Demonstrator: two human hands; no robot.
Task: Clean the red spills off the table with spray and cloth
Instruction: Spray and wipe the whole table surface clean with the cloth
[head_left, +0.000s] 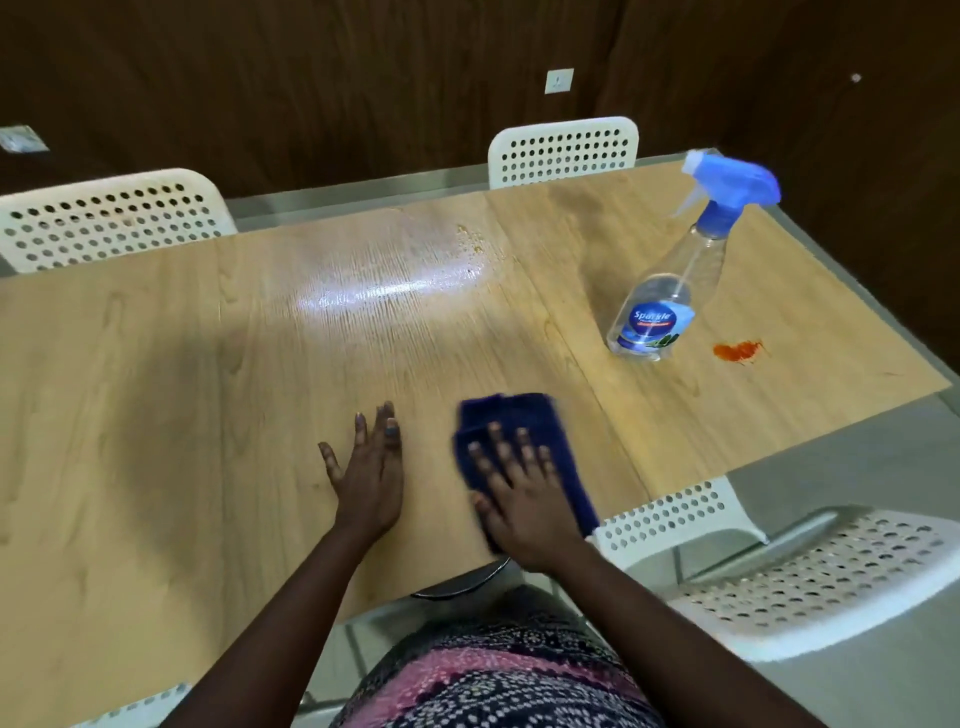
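Two hands: both flat on the table (156, 364).
Right hand (524, 499): straight fingers pressing the cloth (514, 415) beneath.
Left hand (369, 473): spread, holding nothing.
Spill (737, 351): beside the bottle (670, 291).

The surface (208, 389) looks like light wood with thin grain lines, smooth, and shiny and wet in the middle. The cloth (519, 415) is dark blue, soft and fuzzy. The spray bottle (660, 306) is clear, shiny plastic with a blue plastic top. The chairs (563, 150) are white, hard plastic full of little round holes.
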